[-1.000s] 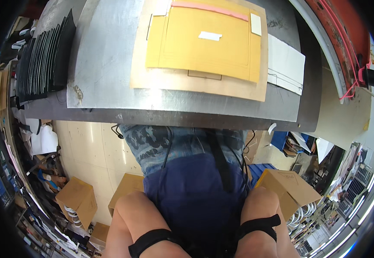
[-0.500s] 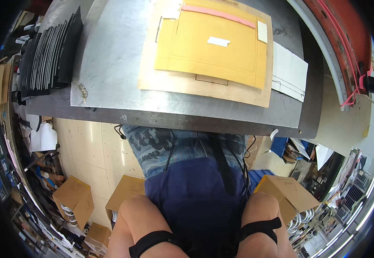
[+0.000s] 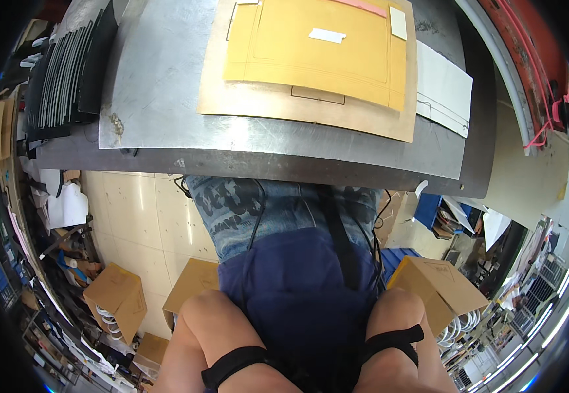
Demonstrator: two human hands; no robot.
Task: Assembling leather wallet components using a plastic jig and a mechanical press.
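Observation:
Neither of my hands shows in the head view. Only my two bare arms, the left arm and the right arm, rise from the lower edge, each with a black strap around it. Between them are my dark blue apron and blue patterned shorts. I stand against the front edge of a grey metal table. On it lies a yellow cardboard sheet on top of a larger brown board, with small white labels and a pink strip at its far edge.
A row of black flat sheets stands at the table's left end. White sheets lie at its right. Cardboard boxes sit on the tiled floor beside my legs, with clutter along the left wall and a red frame far right.
The view has tilted down a little, so the table and cardboard sit higher in the picture. My arms stay at the lower edge.

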